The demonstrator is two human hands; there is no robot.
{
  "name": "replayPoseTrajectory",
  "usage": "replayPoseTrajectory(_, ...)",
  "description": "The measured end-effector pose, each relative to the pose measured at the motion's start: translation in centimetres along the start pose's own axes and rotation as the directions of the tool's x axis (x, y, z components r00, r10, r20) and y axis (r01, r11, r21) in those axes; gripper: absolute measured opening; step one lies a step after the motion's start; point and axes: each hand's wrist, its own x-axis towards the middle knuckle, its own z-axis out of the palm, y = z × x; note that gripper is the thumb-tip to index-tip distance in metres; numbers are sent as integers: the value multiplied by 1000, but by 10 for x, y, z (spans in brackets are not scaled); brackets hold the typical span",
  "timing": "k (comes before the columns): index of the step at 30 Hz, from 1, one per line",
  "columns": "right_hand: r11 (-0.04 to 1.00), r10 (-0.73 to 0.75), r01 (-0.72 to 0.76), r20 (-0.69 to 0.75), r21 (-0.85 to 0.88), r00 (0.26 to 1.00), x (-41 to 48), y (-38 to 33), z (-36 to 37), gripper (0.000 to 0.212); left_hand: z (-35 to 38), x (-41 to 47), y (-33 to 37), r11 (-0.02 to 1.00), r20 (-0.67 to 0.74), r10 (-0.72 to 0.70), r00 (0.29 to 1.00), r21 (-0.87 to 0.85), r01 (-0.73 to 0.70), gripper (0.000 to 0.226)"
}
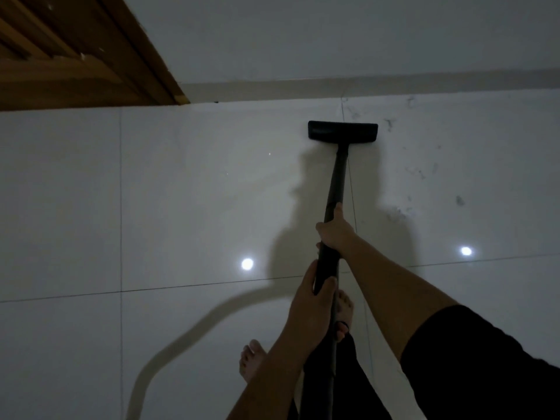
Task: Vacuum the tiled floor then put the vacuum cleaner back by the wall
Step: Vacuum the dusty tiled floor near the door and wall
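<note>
A black vacuum wand (335, 183) runs from my hands out to a flat black floor head (342, 131), which rests on the white tiled floor (188, 192) close to the wall's base. My right hand (335, 228) grips the wand higher up, and my left hand (312, 301) grips it lower, nearer my body. The vacuum's body is out of view. Dark specks and smudges lie on the tiles to the right of the head.
A pale wall (333, 34) with a skirting strip (363, 86) runs across the top. A wooden door (69, 53) stands at the upper left. My bare feet (251, 359) are on the tiles below the wand. Ceiling lights reflect off the floor.
</note>
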Motion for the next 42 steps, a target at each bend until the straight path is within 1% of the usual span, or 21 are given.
replayPoseTrajectory(3,999,-20,20,7,-30,1000,12,-17,-12,79,12,11,15,996,1,5,1000,-91,-5,37)
replayPoseTrajectory(7,995,-63,63,-2,-72,998,27,-36,-31,79,29,29,33,997,-14,25,1000,-79,-26,42)
replayPoseTrajectory(12,993,-75,72,-30,-91,997,44,-41,-54,79,52,47,44,995,-30,-3,1000,-101,0,44)
replayPoseTrajectory(17,990,-97,92,-46,-106,994,56,-50,-68,79,63,65,50,1000,-60,21,998,-1,-21,43)
replayPoseTrajectory(20,988,-112,105,-56,-109,992,61,-56,-67,79,63,71,52,999,-70,35,997,-16,-36,41)
replayPoseTrajectory(22,988,-119,114,-42,-100,992,61,-54,-64,80,62,71,50,999,-90,30,995,13,-29,42)
replayPoseTrajectory(26,989,-108,105,-23,-100,994,65,-49,-67,83,69,74,46,999,-97,21,995,30,-18,33)
replayPoseTrajectory(28,984,-118,115,-15,-136,993,68,-51,-70,85,72,79,49,999,-110,22,994,36,-18,41)
replayPoseTrajectory(30,982,-136,133,-14,-135,991,70,-54,-72,83,74,83,52,1000,-110,3,994,6,-2,44)
replayPoseTrajectory(33,983,-152,146,-50,-109,987,70,-52,-81,77,83,84,56,997,-85,-46,995,-62,41,42)
replayPoseTrajectory(35,985,-153,145,-78,-95,985,68,-48,-90,75,90,83,57,996,-60,-59,996,-74,55,42)
replayPoseTrajectory(39,988,-153,152,-132,-22,979,66,-41,-109,73,99,83,60,999,-24,-35,999,7,36,48)
replayPoseTrajectory(42,986,-166,167,-185,-10,969,72,-43,-127,73,110,91,68,998,0,-10,1000,59,10,49)
